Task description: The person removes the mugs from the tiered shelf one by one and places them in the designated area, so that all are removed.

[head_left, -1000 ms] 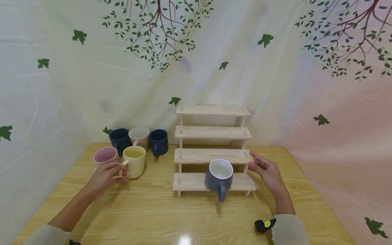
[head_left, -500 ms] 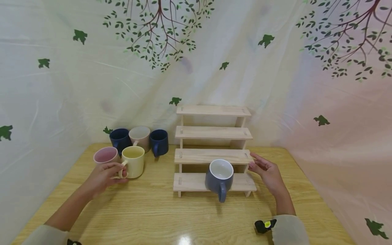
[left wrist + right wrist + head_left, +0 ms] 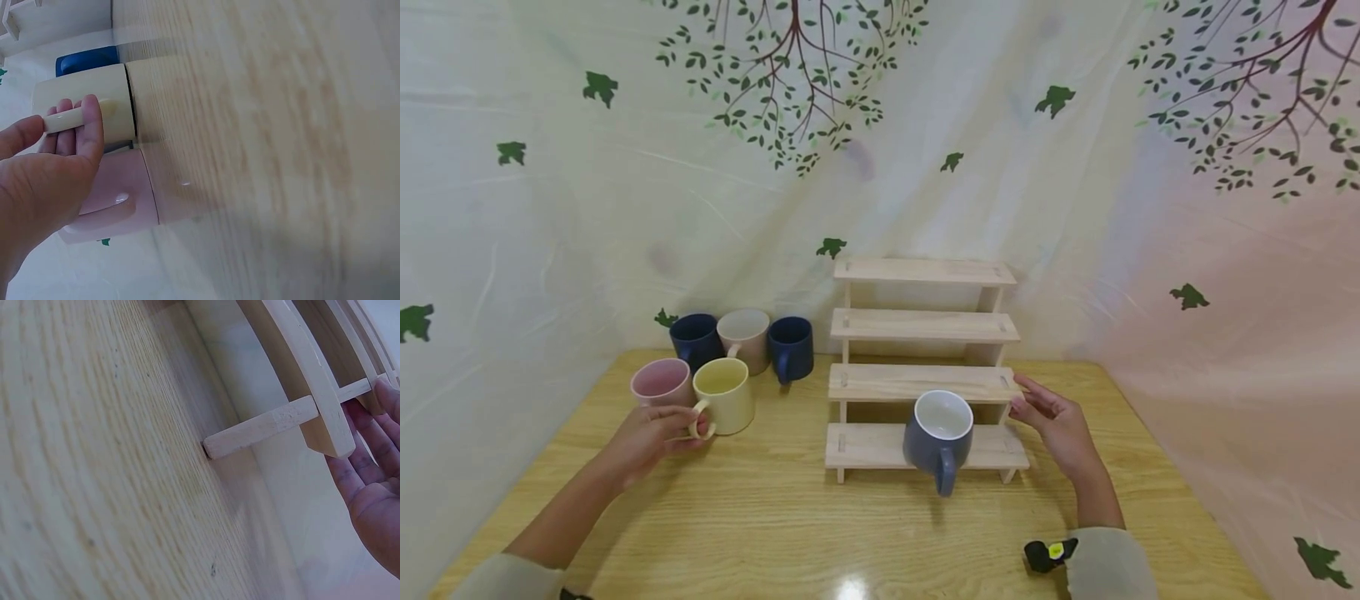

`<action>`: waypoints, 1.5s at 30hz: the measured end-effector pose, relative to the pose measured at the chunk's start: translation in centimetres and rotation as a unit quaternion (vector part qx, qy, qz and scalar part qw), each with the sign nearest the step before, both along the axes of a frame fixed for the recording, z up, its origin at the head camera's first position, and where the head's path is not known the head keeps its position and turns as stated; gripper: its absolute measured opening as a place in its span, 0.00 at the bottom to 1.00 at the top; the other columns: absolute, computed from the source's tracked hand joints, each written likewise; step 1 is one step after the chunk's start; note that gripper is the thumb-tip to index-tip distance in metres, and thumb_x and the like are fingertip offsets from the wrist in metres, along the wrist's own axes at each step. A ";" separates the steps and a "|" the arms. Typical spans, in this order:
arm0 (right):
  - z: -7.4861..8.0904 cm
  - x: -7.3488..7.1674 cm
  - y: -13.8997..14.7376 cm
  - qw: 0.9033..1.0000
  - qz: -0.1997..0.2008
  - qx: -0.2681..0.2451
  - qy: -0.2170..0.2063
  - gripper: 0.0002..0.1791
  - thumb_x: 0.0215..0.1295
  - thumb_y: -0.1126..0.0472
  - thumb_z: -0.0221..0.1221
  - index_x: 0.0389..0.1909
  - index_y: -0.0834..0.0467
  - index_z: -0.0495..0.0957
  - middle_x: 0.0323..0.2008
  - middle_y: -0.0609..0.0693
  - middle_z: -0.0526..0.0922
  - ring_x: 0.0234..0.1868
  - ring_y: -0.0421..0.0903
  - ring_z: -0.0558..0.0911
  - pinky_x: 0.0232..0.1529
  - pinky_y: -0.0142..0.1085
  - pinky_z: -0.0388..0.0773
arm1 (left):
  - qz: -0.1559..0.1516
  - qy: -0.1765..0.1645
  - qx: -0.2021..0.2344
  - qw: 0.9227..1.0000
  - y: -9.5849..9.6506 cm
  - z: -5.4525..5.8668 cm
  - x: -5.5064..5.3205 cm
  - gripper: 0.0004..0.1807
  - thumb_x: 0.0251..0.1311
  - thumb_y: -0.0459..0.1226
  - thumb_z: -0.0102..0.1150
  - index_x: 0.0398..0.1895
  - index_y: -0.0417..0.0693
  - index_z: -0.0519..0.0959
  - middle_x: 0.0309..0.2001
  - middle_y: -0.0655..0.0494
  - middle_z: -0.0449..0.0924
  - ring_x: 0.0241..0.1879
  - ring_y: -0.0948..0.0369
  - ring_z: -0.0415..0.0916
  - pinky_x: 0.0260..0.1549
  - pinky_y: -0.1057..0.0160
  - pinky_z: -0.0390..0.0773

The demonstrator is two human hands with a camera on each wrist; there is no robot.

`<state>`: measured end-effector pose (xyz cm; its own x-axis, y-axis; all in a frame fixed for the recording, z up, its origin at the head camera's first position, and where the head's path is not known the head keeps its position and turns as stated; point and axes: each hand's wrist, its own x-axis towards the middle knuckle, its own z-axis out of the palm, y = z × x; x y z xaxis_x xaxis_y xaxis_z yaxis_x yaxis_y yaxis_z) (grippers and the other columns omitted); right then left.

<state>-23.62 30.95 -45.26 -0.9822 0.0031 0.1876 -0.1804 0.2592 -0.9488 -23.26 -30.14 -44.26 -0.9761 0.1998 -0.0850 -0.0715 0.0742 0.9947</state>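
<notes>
My left hand (image 3: 655,437) pinches the handle of a pale yellow mug (image 3: 730,402), thumb on one side and fingers on the other. The mug stands upright on the table. Close beside it on the left is a pink mug (image 3: 125,194), partly behind my hand in the head view. My right hand (image 3: 1060,429) holds the right end of the second step of a wooden tiered stand (image 3: 917,382), with the thumb and fingers around its edge in the right wrist view. A grey-blue mug (image 3: 928,450) with a white inside sits on the lowest step, handle toward me.
Behind the yellow mug stand a dark blue mug (image 3: 695,340), a beige mug (image 3: 747,340) and another dark blue mug (image 3: 792,346). A leaf-printed curtain (image 3: 730,208) hangs behind the wooden table (image 3: 775,525). A black strap end (image 3: 1048,554) lies by the right sleeve.
The yellow mug has shifted slightly left and turned, so its handle points more toward me; my left hand went with it. The right hand stays on the stand.
</notes>
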 end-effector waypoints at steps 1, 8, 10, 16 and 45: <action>0.0 0.0 0.0 1.000 0.000 0.000 0.000 0.32 0.73 0.51 0.62 0.73 0.59 0.69 0.45 0.45 0.86 0.47 0.42 0.88 0.51 0.30 0.82 | 0.002 -0.002 0.002 1.000 0.0 0.0 0.0 0.14 0.74 0.29 0.52 0.52 0.22 0.79 0.43 0.52 0.83 0.43 0.61 0.82 0.48 0.58 0.85; 0.1 0.0 -0.1 1.000 0.000 0.003 -0.002 0.32 0.73 0.50 0.62 0.74 0.58 0.69 0.47 0.47 0.86 0.47 0.41 0.88 0.50 0.28 0.81 | 0.009 -0.014 0.019 1.000 0.0 0.0 0.1 0.16 0.74 0.30 0.54 0.53 0.21 0.78 0.43 0.50 0.85 0.43 0.60 0.83 0.47 0.58 0.85; 0.0 0.0 0.0 1.000 0.001 0.002 -0.003 0.32 0.74 0.51 0.61 0.74 0.58 0.69 0.47 0.48 0.86 0.48 0.42 0.88 0.52 0.31 0.82 | 0.016 -0.023 0.021 0.999 0.0 0.0 0.1 0.15 0.74 0.30 0.55 0.53 0.22 0.79 0.43 0.50 0.85 0.43 0.60 0.83 0.47 0.59 0.85; -0.1 0.0 0.0 1.000 -0.002 0.006 -0.004 0.32 0.73 0.50 0.61 0.74 0.57 0.69 0.46 0.47 0.86 0.50 0.47 0.88 0.54 0.35 0.82 | 0.018 -0.035 0.033 0.999 0.0 0.0 0.1 0.13 0.73 0.30 0.55 0.52 0.25 0.81 0.43 0.52 0.84 0.43 0.59 0.84 0.47 0.58 0.85; 0.1 0.1 0.0 1.000 -0.006 0.007 -0.002 0.32 0.73 0.50 0.62 0.73 0.57 0.70 0.46 0.45 0.86 0.50 0.50 0.87 0.55 0.42 0.82 | 0.080 0.101 -0.172 0.977 3.0 4.8 1.1 0.19 0.73 0.32 0.57 0.55 0.20 0.76 0.45 0.36 0.84 0.37 0.62 0.84 0.39 0.65 0.86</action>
